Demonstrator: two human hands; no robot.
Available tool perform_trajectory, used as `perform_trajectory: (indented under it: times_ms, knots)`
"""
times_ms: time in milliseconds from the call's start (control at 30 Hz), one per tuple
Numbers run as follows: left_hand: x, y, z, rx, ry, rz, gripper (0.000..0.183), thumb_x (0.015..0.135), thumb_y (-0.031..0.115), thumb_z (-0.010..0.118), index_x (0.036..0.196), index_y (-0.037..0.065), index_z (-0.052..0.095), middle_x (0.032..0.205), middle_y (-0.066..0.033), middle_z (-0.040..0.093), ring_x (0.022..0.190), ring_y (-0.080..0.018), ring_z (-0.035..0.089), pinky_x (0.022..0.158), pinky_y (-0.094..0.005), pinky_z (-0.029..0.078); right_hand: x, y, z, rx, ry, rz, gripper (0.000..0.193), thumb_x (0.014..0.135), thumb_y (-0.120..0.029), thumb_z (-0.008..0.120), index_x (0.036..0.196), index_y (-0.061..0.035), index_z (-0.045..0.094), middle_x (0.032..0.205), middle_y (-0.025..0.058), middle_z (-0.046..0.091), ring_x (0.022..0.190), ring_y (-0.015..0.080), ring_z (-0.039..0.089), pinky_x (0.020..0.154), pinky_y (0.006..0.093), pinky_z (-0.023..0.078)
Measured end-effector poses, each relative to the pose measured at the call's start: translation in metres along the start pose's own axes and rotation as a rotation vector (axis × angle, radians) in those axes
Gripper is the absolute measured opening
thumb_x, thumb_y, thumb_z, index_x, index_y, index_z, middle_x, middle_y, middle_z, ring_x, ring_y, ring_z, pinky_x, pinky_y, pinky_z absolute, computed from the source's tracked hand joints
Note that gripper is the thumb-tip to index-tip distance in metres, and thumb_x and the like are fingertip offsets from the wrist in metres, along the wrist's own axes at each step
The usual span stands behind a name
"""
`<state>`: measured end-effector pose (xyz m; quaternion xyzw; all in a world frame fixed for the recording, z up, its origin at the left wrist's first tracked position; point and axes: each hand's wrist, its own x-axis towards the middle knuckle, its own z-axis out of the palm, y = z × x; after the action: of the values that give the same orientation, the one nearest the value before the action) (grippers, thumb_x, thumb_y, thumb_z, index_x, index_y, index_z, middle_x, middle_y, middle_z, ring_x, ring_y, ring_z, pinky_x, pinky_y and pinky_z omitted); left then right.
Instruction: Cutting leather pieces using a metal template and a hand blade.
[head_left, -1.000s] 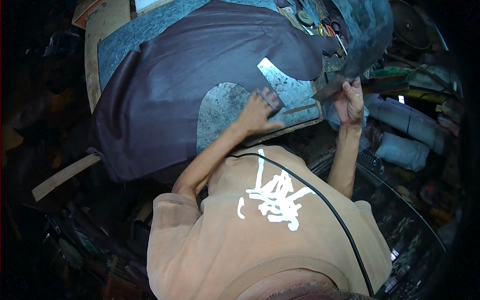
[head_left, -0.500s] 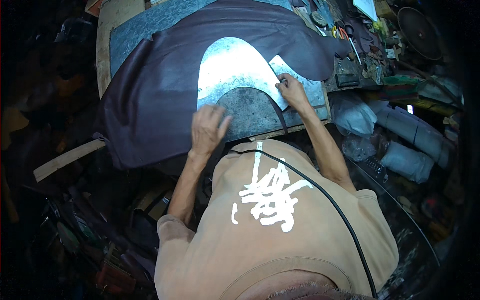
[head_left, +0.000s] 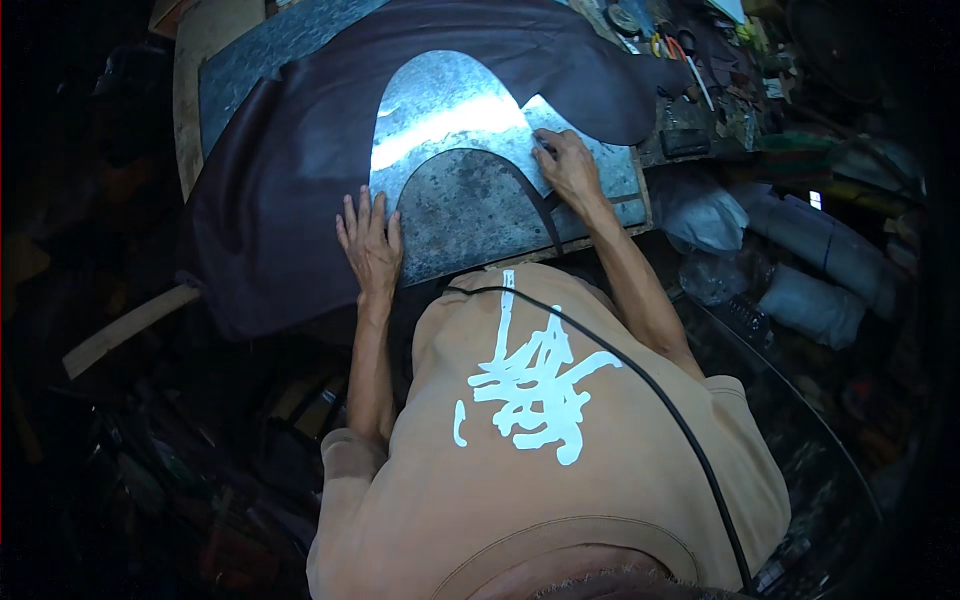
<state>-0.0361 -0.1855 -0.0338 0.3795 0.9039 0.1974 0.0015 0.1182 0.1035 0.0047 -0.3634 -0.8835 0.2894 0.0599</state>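
Note:
An arch-shaped sheet-metal template, shiny and speckled, lies flat on a large dark brown piece of leather. My left hand rests palm down, fingers spread, on the leather and against the template's left leg. At the opposite leg, my right hand has its fingers bent and pinched at the template's edge. Inside the arch shows the grey speckled tabletop, with a narrow strip of leather along its right side. Another pale metal piece lies partly behind my right hand.
Scissors and assorted tools crowd the bench's far right. Clear plastic bags and wrapped rolls are beside the table on the right. A wooden strip juts out at the left. A black cable runs across my shirt.
My left hand has moved left and settled flat with fingers spread at the template's left leg. My right hand stays at the right leg. The whole view has shifted slightly.

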Motion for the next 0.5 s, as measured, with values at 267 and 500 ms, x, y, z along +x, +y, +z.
perform_trajectory:
  times_ms: [267,500]
  knots:
    - [-0.018,0.006,-0.006,-0.057,0.058,-0.081,0.035,0.093,0.022,0.060,0.124,0.007,0.060,0.141,-0.0146,0.050,0.135,-0.0408,0.039,0.110,-0.0570,0.027,-0.065,0.006,-0.013,-0.270,0.024,-0.106,0.051,0.078,-0.026,0.077,0.120,-0.0027,0.061,0.093,0.0169,0.055,0.090,0.0349,0.055,0.079,0.0455,0.045]
    - [-0.029,0.009,-0.004,-0.061,0.085,-0.129,0.033,0.092,0.020,0.061,0.123,0.006,0.062,0.135,-0.0134,0.056,0.134,-0.0388,0.042,0.111,-0.0539,0.028,-0.051,0.018,-0.006,-0.179,0.070,-0.179,0.040,0.081,-0.018,0.073,0.117,-0.0052,0.063,0.093,0.0155,0.055,0.089,0.0338,0.056,0.078,0.0433,0.045]
